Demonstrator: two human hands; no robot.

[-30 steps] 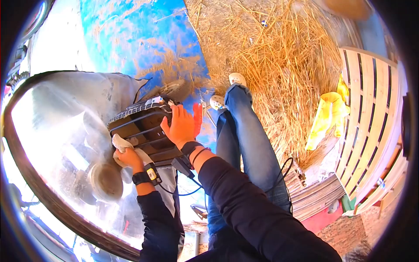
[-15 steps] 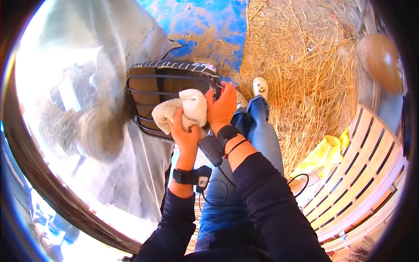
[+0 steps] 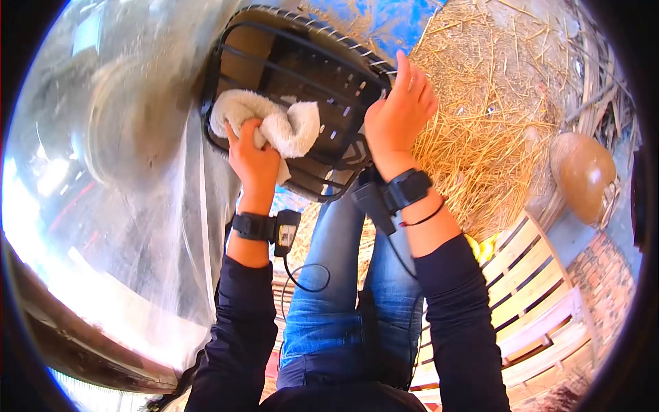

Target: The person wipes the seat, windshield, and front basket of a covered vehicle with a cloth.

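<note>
My left hand (image 3: 254, 161) is closed on a bunched, cream-white fluffy cloth (image 3: 292, 130). The cloth presses against the bars of a black slatted frame (image 3: 309, 69), which looks like a basket or a seat back. Black-and-white lacing runs along its far rim, and it stands tilted in front of my legs. Beside the frame's right edge is my right hand (image 3: 401, 117), its fingers stretched upward and apart with nothing seen in them. Its thumb side is close to the frame; whether it touches cannot be made out.
Clear plastic sheeting (image 3: 137, 151) hangs along the left. Loose straw (image 3: 480, 144) covers the ground on the right, with a blue sheet (image 3: 405, 24) at the top. A wooden slatted pallet (image 3: 535, 281) and a brown rounded pot (image 3: 582, 177) lie to the right.
The frame now appears higher and larger in view. My left hand has moved left and up with the cloth across the bars. My right hand has shifted right, away from the cloth, its fingers spreading.
</note>
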